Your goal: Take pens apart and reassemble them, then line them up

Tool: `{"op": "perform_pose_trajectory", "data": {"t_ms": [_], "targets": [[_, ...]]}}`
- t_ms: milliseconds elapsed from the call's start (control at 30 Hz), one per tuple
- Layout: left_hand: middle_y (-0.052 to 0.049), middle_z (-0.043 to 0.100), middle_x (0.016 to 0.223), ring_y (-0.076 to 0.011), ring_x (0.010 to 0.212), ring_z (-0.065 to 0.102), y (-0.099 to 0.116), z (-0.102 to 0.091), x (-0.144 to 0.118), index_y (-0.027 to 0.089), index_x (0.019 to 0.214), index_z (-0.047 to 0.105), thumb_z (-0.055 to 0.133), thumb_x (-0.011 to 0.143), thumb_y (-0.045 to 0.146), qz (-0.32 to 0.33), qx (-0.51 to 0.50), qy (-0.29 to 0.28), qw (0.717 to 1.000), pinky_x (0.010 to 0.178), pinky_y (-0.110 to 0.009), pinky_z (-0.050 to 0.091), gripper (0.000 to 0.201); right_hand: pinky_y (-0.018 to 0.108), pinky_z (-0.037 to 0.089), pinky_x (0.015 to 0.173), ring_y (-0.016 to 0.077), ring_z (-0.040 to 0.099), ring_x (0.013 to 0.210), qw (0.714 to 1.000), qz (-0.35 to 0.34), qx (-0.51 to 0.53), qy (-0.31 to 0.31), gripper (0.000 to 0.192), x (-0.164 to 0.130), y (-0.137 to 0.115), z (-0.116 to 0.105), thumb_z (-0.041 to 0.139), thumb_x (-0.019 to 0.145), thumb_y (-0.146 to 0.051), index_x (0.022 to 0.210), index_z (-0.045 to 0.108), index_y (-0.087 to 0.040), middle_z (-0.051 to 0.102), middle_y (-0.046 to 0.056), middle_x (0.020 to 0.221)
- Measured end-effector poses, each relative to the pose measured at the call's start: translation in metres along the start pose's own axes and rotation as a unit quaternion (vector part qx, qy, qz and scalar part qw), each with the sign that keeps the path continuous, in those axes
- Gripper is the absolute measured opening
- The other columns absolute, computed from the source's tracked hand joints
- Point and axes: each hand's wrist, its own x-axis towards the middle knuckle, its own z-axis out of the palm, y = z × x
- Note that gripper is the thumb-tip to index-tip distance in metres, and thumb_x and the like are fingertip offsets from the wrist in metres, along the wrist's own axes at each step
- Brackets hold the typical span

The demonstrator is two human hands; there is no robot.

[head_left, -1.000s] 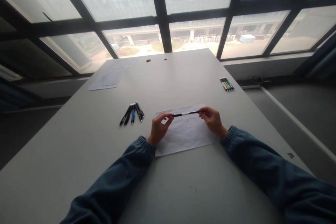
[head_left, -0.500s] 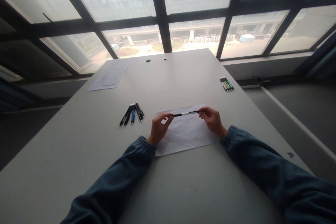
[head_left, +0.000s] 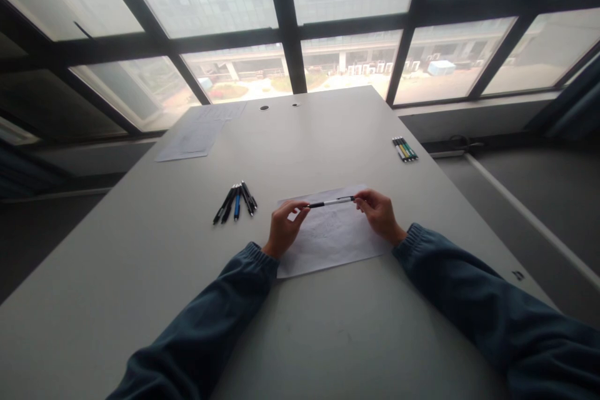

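A black-and-white pen is held level between my two hands, above a sheet of paper with faint marks on it. My left hand pinches the pen's black end between thumb and fingers. At the opposite end, by the clip, my right hand grips it the same way. The fingertips hide both ends of the pen. To the left of my left hand lies a loose fan of several pens, mostly black with one blue.
On the white table, a row of several pens lies near the right edge. More paper sheets rest at the far left. Two round holes are by the far edge, facing the windows. A small dark object is near the right edge.
The pen has turned slightly about its long axis, so its clip sits differently and more white shows. Both hands stay in nearly the same place.
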Motion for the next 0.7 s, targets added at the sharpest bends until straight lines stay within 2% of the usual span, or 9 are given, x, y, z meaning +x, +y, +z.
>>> {"op": "perform_pose_trajectory", "data": {"t_ms": [700], "targets": [[-0.004, 0.074, 0.082, -0.0168, 0.075, 0.064, -0.0001, 0.0003, -0.0003, 0.02, 0.088, 0.072, 0.066, 0.09, 0.038, -0.007, -0.006, -0.013, 1.0, 0.072, -0.029, 0.05, 0.02, 0.027, 0.048, 0.06, 0.0142, 0.06, 0.064, 0.999, -0.021, -0.039, -0.001, 0.019, 0.0009, -0.0024, -0.0015, 0.067, 0.088, -0.037, 0.085, 0.069, -0.018, 0.067, 0.002, 0.075]]}}
